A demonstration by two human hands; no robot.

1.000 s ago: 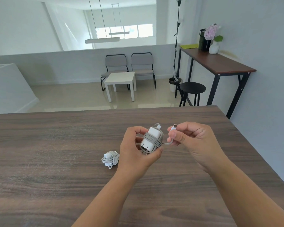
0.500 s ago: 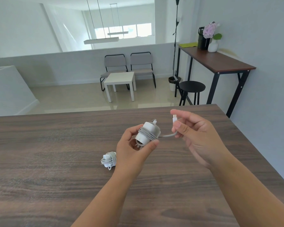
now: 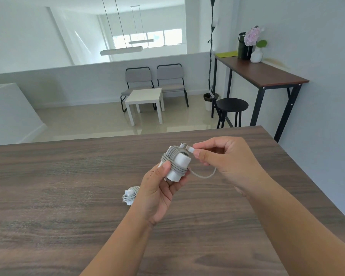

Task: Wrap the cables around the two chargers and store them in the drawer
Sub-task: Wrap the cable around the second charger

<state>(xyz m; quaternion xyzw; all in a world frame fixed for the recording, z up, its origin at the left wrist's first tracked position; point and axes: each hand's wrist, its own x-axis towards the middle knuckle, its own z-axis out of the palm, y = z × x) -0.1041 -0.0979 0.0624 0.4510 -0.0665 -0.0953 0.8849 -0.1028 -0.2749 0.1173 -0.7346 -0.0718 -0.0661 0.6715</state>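
A white charger (image 3: 178, 163) with grey cable wound round it is held above the dark wooden table (image 3: 58, 186). My left hand (image 3: 159, 193) grips the charger from below. My right hand (image 3: 225, 157) pinches the white plug at the cable's end (image 3: 190, 150) against the charger's top. A short loop of loose cable (image 3: 204, 175) hangs between the two hands. A second white charger (image 3: 130, 195), its cable wrapped round it, lies on the table just left of my left wrist, partly hidden by it. No drawer is in view.
The table's far edge runs behind my hands and its right edge lies near a grey wall. Beyond are a black stool (image 3: 231, 105), a tall side table (image 3: 267, 73) with a vase, a white low table (image 3: 145, 99) and two chairs.
My right hand has carried the cable's plug leftward and down onto the charger's top, leaving a loop below. My left hand has turned the charger more upright.
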